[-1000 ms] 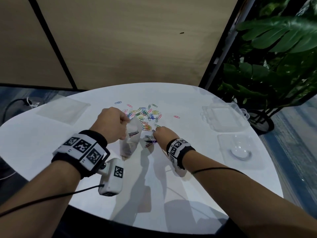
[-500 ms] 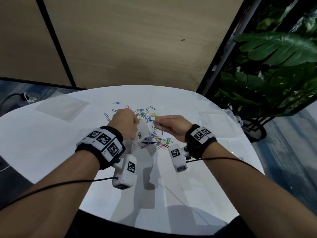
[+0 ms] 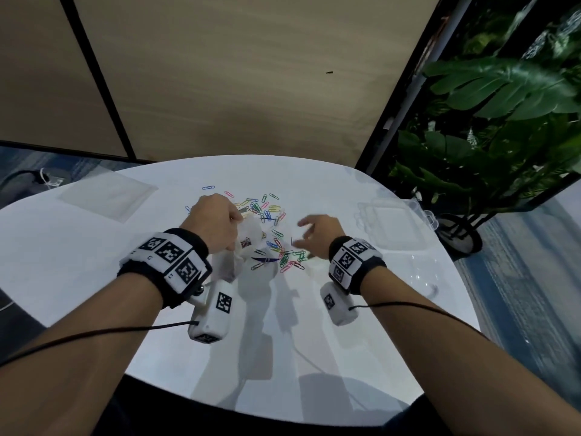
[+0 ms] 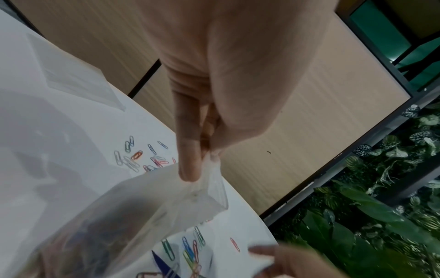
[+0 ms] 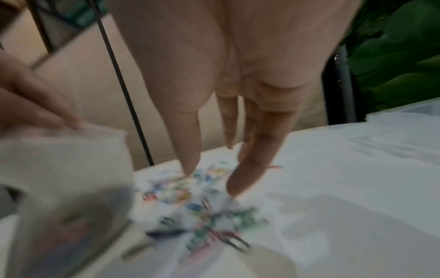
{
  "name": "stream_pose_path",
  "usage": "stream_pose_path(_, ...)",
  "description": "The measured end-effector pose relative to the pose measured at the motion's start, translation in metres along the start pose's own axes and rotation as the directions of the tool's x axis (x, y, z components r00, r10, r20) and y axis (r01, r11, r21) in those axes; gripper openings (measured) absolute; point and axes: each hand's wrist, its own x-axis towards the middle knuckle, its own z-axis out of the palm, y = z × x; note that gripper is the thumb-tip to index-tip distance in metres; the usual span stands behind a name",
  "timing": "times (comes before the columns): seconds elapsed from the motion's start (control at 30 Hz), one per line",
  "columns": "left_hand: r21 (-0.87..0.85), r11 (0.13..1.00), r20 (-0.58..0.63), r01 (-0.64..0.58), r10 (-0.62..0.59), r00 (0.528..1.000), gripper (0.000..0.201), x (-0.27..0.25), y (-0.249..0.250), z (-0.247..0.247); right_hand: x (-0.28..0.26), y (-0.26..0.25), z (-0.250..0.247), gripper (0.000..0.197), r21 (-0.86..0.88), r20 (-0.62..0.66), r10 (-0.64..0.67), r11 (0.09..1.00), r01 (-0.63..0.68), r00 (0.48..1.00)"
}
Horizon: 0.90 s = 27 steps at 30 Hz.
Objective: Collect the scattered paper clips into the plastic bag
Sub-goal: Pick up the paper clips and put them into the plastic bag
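Observation:
Several coloured paper clips (image 3: 270, 212) lie scattered mid-table, with a second cluster (image 3: 290, 258) nearer me. My left hand (image 3: 217, 221) pinches the rim of the clear plastic bag (image 3: 234, 256), which hangs open above the table; in the left wrist view thumb and forefinger hold the bag (image 4: 147, 203) at its top edge. A few clips show dimly inside it. My right hand (image 3: 311, 231) hovers right of the bag with fingers spread and nothing in it; in the blurred right wrist view its fingers (image 5: 247, 169) point down over the clips (image 5: 190, 197).
A flat clear bag (image 3: 107, 196) lies at the table's far left. An open clear plastic box (image 3: 393, 221) sits at the right edge, with another clear lid (image 3: 421, 275) nearer me. A large leafy plant (image 3: 503, 121) stands beyond the table's right side.
My right hand, which was pinching at the clips beside the bag, has drawn back to the right and spread its fingers. The left hand keeps holding the bag in much the same place.

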Motion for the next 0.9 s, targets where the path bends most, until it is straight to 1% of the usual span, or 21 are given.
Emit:
stream_pose_path(0.03,-0.006,1.0,-0.003,0.002,-0.002,1.0,0.027,0.0,-0.005,-0.005,0.002,0.013,0.003,0.076,-0.089,0.06,0.094,0.992,-0.089,0.994)
stream_pose_path(0.07,-0.009,1.0,-0.011,0.002,-0.002,1.0,0.027,-0.001,-0.01,-0.011,0.003,0.024,0.008,0.093,-0.183,0.105,0.163,0.973,-0.142,0.981)
stream_pose_path(0.1,-0.005,1.0,-0.021,0.002,-0.002,1.0,0.026,-0.003,-0.015,-0.016,0.004,0.031,0.018,0.099,-0.272,0.128,0.192,0.95,-0.151,0.973)
stream_pose_path(0.13,0.003,1.0,-0.031,0.002,-0.002,1.0,0.026,-0.004,-0.02,-0.022,0.003,0.033,0.028,0.097,-0.327,0.124,0.187,0.935,-0.138,0.975)
stream_pose_path(0.17,0.012,1.0,-0.038,0.005,-0.004,0.999,0.026,-0.006,-0.024,-0.027,0.003,0.033,0.038,0.089,-0.329,0.095,0.156,0.937,-0.117,0.983)
stream_pose_path(0.23,0.021,1.0,-0.047,0.011,-0.01,0.999,0.025,-0.009,-0.029,-0.035,0.008,0.022,0.057,0.07,-0.242,0.001,0.067,0.968,-0.065,0.998)
stream_pose_path(0.27,0.02,1.0,-0.047,0.011,-0.01,0.999,0.024,-0.009,-0.03,-0.038,0.014,0.014,0.064,0.065,-0.197,-0.04,0.043,0.979,-0.05,0.998)
stream_pose_path(0.37,0.01,1.0,-0.046,0.002,-0.001,0.999,0.023,-0.009,-0.032,-0.04,0.037,-0.01,0.077,0.063,-0.15,-0.072,0.028,0.988,-0.039,0.997)
stream_pose_path(0.43,0.012,1.0,-0.044,-0.006,0.006,0.999,0.022,-0.007,-0.034,-0.041,0.053,-0.02,0.081,0.065,-0.165,-0.082,0.001,0.986,-0.015,0.997)
stream_pose_path(0.47,0.011,1.0,-0.041,-0.007,0.007,0.999,0.022,-0.008,-0.035,-0.04,0.058,-0.022,0.082,0.068,-0.201,-0.074,-0.039,0.979,0.023,0.996)
stream_pose_path(0.5,0.015,1.0,-0.045,-0.006,0.006,0.999,0.023,-0.007,-0.037,-0.041,0.064,-0.027,0.083,0.068,-0.255,-0.044,-0.09,0.964,0.076,0.995)
stream_pose_path(0.53,0.022,1.0,-0.05,-0.006,0.007,0.999,0.024,-0.006,-0.039,-0.043,0.069,-0.031,0.085,0.064,-0.336,0.007,-0.138,0.932,0.132,0.99)
stream_pose_path(0.6,0.037,0.999,-0.049,-0.004,0.006,0.999,0.025,-0.003,-0.043,-0.045,0.075,-0.037,0.086,0.044,-0.5,0.115,-0.229,0.828,0.256,0.967)
stream_pose_path(0.63,0.033,0.999,-0.051,0.002,0.0,0.999,0.025,-0.003,-0.044,-0.046,0.076,-0.039,0.088,0.035,-0.545,0.145,-0.277,0.779,0.31,0.95)
stream_pose_path(0.7,0.019,1.0,-0.053,0.011,-0.01,0.999,0.024,-0.002,-0.044,-0.047,0.074,-0.042,0.091,0.025,-0.604,0.146,-0.354,0.708,0.367,0.924)
stream_pose_path(0.77,0.02,1.0,-0.049,0.005,-0.004,0.999,0.024,-0.002,-0.042,-0.045,0.072,-0.042,0.092,0.023,-0.645,0.131,-0.368,0.674,0.361,0.92)
stream_pose_path(0.8,0.026,1.0,-0.047,0.0,0.001,0.999,0.024,-0.002,-0.04,-0.045,0.071,-0.041,0.092,0.023,-0.65,0.121,-0.352,0.679,0.342,0.928)
stream_pose_path(0.87,0.037,0.999,-0.04,-0.009,0.011,0.999,0.024,-0.002,-0.036,-0.042,0.069,-0.041,0.088,0.02,-0.63,0.091,-0.295,0.722,0.284,0.951)
stream_pose_path(0.9,0.035,0.999,-0.035,-0.01,0.011,0.999,0.024,-0.002,-0.035,-0.04,0.069,-0.04,0.083,0.019,-0.596,0.064,-0.256,0.765,0.243,0.965)
